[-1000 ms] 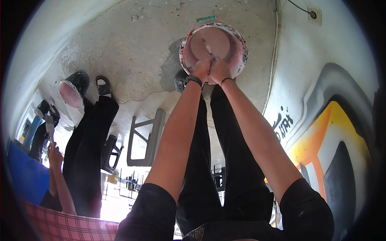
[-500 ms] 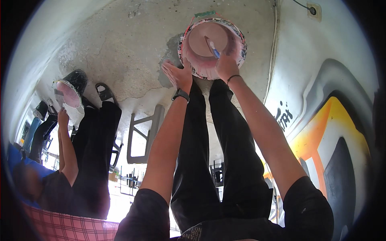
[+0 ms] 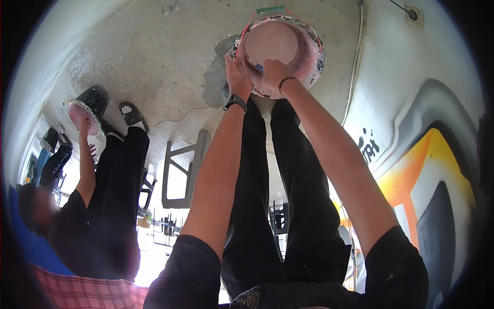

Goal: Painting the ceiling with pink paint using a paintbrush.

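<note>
In the head view, pink paint [image 3: 271, 44] already fills part of the bucket [image 3: 309, 57] between the person's legs; how much work remains cannot be told. The right hand [image 3: 276, 76] is curled around a mostly hidden blue handle [image 3: 259, 68] inside; the left hand [image 3: 239, 78] touches the rim, its grip unclear. Floor [image 3: 164, 77] stretches left; the wall [image 3: 393, 62] bounds the right.

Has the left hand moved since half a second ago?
Yes: judged against the dark floor patch, the left hand has shifted right and forward, to the rim of the bucket.
</note>
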Tool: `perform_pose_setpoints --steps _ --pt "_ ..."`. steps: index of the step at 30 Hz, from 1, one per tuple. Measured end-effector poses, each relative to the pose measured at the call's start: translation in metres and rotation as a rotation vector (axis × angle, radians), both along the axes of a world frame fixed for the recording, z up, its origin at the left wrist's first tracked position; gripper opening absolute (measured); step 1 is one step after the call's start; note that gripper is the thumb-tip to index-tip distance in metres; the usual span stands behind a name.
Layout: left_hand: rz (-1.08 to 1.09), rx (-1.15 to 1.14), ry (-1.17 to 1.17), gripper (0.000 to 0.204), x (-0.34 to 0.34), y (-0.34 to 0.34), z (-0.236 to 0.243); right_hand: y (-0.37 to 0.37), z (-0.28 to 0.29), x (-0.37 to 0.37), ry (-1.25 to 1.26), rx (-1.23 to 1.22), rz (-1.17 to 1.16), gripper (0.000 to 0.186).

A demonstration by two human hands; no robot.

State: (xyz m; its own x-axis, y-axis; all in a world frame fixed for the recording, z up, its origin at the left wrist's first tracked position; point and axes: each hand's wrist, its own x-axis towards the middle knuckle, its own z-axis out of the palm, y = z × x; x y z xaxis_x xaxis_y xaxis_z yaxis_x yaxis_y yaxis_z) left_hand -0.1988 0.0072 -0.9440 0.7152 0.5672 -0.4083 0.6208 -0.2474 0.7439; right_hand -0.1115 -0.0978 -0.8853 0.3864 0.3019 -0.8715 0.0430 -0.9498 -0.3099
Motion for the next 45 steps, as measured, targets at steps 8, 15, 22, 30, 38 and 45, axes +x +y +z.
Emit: perform_pose_setpoints --steps 8,15,22,30,38,45 --pt "-0.023 -0.099 -0.07 0.031 0.0 0.0 0.0 -0.022 -0.044 0.051 0.381 0.041 0.017 0.021" --pt "-0.034 -0.141 -0.026 0.034 0.005 0.001 0.01 -0.025 -0.05 0.068 0.667 0.09 -0.212 0.014" --pt "-0.019 -0.13 -0.021 0.033 0.005 0.002 0.01 -0.037 -0.026 0.061 0.68 0.154 -0.39 0.041" --pt "-0.026 -0.115 -0.007 0.032 0.007 -0.001 0.013 -0.046 -0.019 0.054 0.702 0.223 -0.583 0.018" --pt "-0.017 -0.13 -0.008 0.031 0.01 -0.001 0.017 -0.051 -0.025 0.059 0.748 0.197 -0.569 0.032" --pt "-0.026 -0.147 -0.014 0.031 0.006 0.002 0.01 -0.051 -0.03 0.062 0.809 0.186 -0.532 0.05"
